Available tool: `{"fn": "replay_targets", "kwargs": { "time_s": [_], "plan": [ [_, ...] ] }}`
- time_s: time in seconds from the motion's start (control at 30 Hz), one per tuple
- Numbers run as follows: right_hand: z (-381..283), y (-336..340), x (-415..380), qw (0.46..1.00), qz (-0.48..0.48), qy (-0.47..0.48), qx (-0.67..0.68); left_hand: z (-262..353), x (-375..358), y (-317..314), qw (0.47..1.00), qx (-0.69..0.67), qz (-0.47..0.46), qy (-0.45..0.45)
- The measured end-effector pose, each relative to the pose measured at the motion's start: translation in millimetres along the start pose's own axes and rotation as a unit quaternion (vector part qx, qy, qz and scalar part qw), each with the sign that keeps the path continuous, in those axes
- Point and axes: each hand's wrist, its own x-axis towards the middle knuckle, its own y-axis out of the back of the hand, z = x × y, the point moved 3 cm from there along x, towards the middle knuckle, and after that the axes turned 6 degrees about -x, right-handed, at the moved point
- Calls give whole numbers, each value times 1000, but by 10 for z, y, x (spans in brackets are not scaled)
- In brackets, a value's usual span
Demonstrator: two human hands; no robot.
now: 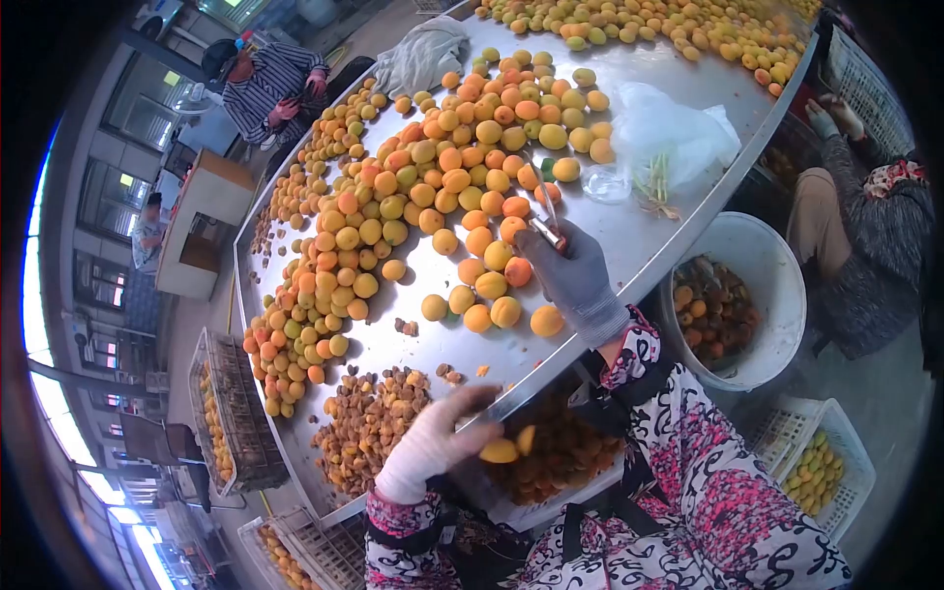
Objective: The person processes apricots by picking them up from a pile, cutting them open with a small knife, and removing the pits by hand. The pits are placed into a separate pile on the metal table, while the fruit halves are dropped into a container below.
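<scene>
Whole apricots [369, 231] lie in a broad heap on the metal table [678, 113]. My right hand [570, 280], in a grey glove, is closed around a small knife [547, 211] beside the nearest apricots. At the table's front edge is my left hand [442, 438], in a pale glove, with its fingers apart over a crate. Just below its fingers, yellow apricot halves [506, 447] show above the crate of cut fruit [556, 462]. Left of that hand, a pile of brown pits [369, 423] rests on the table.
A white bucket [787, 329] with dark fruit stands at the right, near a seated co-worker [875, 236]. Another person [275, 88] is across the table. A plastic bag [678, 128] and a cloth [423, 54] lie on it. Fruit crates [851, 482] stand around.
</scene>
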Motion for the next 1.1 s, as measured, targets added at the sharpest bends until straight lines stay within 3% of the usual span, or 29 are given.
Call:
{"fn": "replay_targets", "kwargs": {
  "time_s": [0.07, 0.13, 0.2, 0.23, 0.3, 0.43, 0.5, 0.53, 0.6, 0.67, 0.73, 0.77, 0.87, 0.93, 1.1],
  "plan": [
    [-10, 2, -5, 1000, -1, 3, 7, 233, 287, 42, 981, 106, 120, -110],
    [33, 5, 15, 1000, 1, 13, -12, 321, 658, 26, 930, 280, 208, -120],
    [35, 8, 23, 999, 3, 24, -33, 370, 1026, -23, 849, 479, 222, -25],
    [20, -4, 4, 999, -3, 31, -17, 335, 1150, -25, 850, 478, 221, -26],
    [71, -64, 22, 998, 10, 56, 9, 311, 1311, -53, 745, 636, 199, -39],
    [153, -76, 15, 995, -1, 91, -43, 225, 1250, 22, 746, 648, 150, -29],
    [108, -117, -42, 999, -32, 31, -27, 42, 1047, 225, 881, 380, 245, -136],
    [98, -148, -69, 999, -37, 33, -23, 6, 913, 247, 972, 34, 213, -93],
    [133, -264, -145, 995, -93, -6, 32, -2, 564, 356, 939, -266, 170, -134],
    [172, -385, -261, 984, -155, -56, 70, -276, 377, 457, 877, -444, 83, -164],
    [148, -516, -421, 976, -203, -57, 56, -340, 219, 453, 846, -502, 53, -170],
    [267, -589, -446, 976, -217, 2, 7, -357, 169, 424, 826, -527, 61, -190],
    [288, -737, -619, 960, -264, -20, -94, -460, 108, 468, 808, -547, 57, -211],
    [367, -813, -666, 958, -274, 5, -79, -495, 109, 482, 799, -553, 38, -231],
    [307, -952, -786, 919, -334, 61, -200, -483, 14, 590, 784, -567, 48, -247]
  ]
}}
